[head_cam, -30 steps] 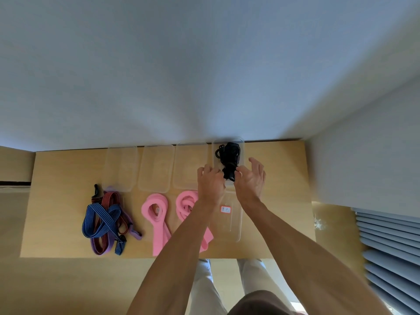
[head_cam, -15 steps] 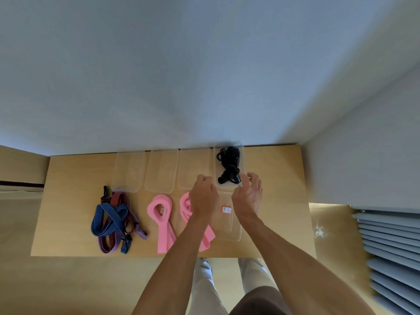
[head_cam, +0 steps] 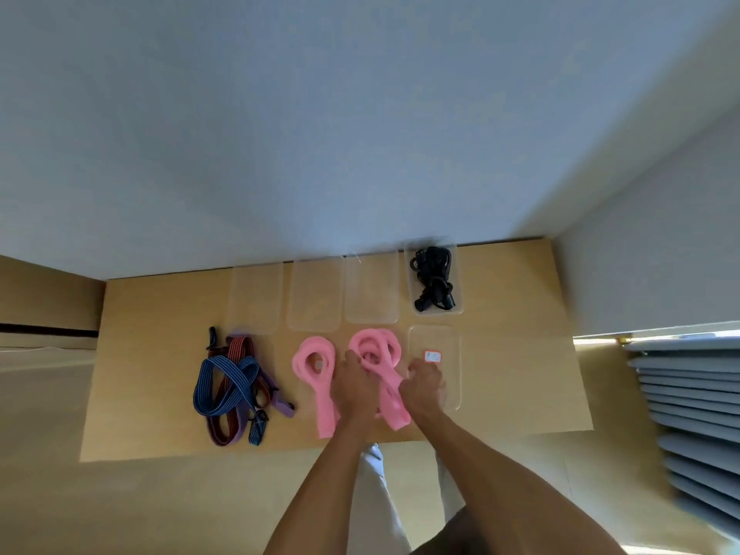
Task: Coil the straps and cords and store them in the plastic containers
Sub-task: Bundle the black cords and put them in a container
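Nearest me, my two hands sit over the right-hand pink flat strap (head_cam: 378, 364): my left hand (head_cam: 354, 388) has its fingers curled down onto the strap's looped part, and my right hand (head_cam: 424, 384) is curled at its tail, though blur keeps me from telling how firmly either grips. I count two pink straps; the other pink flat strap (head_cam: 314, 372) lies just left, loosely looped, untouched. Further left on the light wooden tabletop (head_cam: 520, 374) is a tangled pile of striped elastic cords (head_cam: 236, 388), blue, dark red and purple. Beside my right hand lies one clear plastic lid (head_cam: 434, 342) with a small sticker. Farther back I count four clear plastic containers in a row: three empty clear plastic containers (head_cam: 314, 294), and the rightmost clear container (head_cam: 457, 282) holding one bundled black cord (head_cam: 432, 280).
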{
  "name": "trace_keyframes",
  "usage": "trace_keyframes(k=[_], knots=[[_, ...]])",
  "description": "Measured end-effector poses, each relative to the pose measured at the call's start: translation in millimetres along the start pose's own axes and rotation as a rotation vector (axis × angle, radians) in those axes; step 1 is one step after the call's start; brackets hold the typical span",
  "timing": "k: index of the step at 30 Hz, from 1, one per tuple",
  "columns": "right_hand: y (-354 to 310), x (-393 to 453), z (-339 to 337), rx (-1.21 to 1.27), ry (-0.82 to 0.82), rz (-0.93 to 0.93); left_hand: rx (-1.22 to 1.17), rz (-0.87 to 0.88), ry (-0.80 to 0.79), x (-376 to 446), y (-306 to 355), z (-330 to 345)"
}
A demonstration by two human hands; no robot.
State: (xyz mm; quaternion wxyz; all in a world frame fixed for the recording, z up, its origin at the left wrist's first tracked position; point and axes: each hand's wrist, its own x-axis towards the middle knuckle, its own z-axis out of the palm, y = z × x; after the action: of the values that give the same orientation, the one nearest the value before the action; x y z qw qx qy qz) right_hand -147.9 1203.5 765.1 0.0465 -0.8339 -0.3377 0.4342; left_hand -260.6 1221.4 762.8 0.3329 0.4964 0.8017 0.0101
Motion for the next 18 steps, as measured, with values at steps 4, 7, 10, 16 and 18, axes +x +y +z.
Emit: trace_keyframes(k=[4,7,10,16,18], knots=[[12,-2,14,0.046,0.302,0.132,0.083,0.292,0.064,9,-4,1],[23,2,9,0.105,0.340,0.224,-0.003,0.558,-0.025,6,15,10],[31,9,-2,0.103,0.351,0.218,0.003,0.547,-0.201,2,42,22],[35,31,-25,0.143,0.320,0.224,0.050,0.328,-0.170,-3,79,46],[39,37,-27,0.157,0.316,0.242,0.081,0.262,-0.116,-6,83,57]])
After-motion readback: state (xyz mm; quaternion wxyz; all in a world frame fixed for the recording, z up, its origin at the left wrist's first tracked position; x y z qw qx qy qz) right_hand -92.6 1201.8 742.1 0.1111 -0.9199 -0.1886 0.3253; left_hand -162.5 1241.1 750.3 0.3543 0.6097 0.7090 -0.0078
